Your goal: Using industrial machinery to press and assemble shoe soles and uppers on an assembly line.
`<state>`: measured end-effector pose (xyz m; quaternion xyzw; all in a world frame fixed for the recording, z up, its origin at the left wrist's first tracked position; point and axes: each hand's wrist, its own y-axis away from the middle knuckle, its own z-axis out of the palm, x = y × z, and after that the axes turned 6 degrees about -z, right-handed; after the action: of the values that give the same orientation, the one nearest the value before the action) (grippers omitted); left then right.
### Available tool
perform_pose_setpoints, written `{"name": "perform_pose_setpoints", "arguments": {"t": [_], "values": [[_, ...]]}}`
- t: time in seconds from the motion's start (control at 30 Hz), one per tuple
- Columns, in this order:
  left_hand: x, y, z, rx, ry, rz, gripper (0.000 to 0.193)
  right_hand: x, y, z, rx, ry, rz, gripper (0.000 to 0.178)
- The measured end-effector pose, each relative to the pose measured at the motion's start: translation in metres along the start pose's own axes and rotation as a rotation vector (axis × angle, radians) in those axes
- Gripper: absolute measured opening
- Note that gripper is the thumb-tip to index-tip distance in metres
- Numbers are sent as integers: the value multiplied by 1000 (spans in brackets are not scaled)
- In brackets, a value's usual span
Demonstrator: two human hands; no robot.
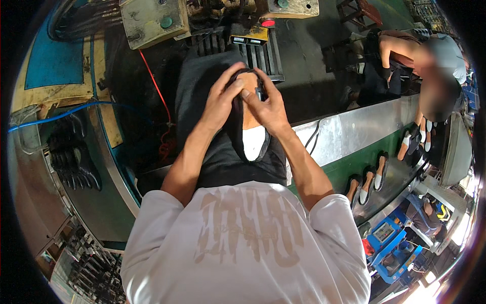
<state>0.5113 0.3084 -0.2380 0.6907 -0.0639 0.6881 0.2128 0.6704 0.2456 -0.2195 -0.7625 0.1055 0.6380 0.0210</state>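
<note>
A black shoe upper [253, 144] with a tan and white underside is held sole-up over my lap, its white part toward me. My left hand [223, 101] wraps round its left side at the far end, thumb laid on the tan sole. On the opposite side my right hand [269, 107] grips the edge, and its thumb presses on the tan part too. Fingers of both hands curl over the far rim, so their tips are partly hidden. Dark cloth [195, 96] covers my legs under the shoe.
To the right, a green conveyor belt [331, 169] with a metal edge carries several similar shoes [378, 171]. Another person [405, 55] bends over its far end. Black shoe-shaped pieces [76, 162] lie at left. A machine [152, 23] with a yellow pedal [249, 37] stands ahead.
</note>
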Motion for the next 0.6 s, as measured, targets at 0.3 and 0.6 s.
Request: {"name": "perform_pose_setpoints", "arguments": {"t": [0.3,0.6], "values": [[-26,30,33,46,36,-42,68,20,12,-9,37,-460,104,60],[-32,15,27,369,328,-238,59,-51,93,5,-171,752,-366,93]]}}
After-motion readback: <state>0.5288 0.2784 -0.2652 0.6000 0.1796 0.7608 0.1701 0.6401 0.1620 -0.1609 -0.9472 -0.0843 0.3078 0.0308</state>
